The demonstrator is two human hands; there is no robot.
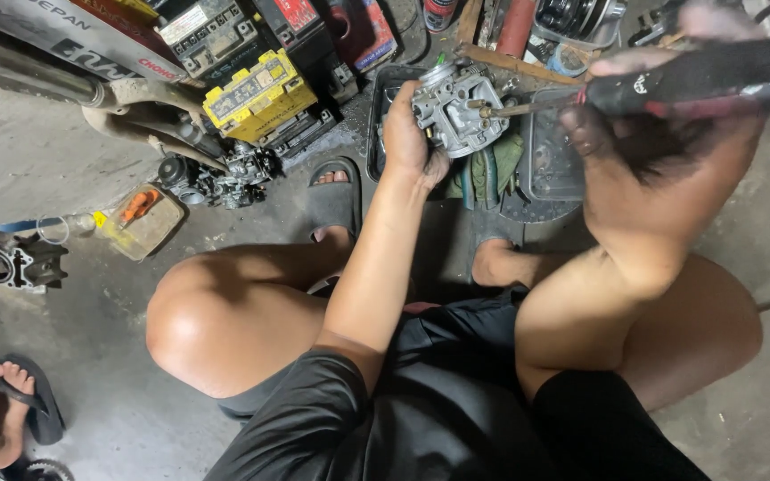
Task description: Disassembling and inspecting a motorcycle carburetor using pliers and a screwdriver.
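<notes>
While left hand grips carburetor, right hand angles screwdriver.

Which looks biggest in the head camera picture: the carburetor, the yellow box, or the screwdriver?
1. Screwdriver, but it is blurred and close to the camera in the right hand, so that is unsure.
2 and 3. Yellow box and carburetor in the left hand look about alike, so I won't rank them.
</notes>
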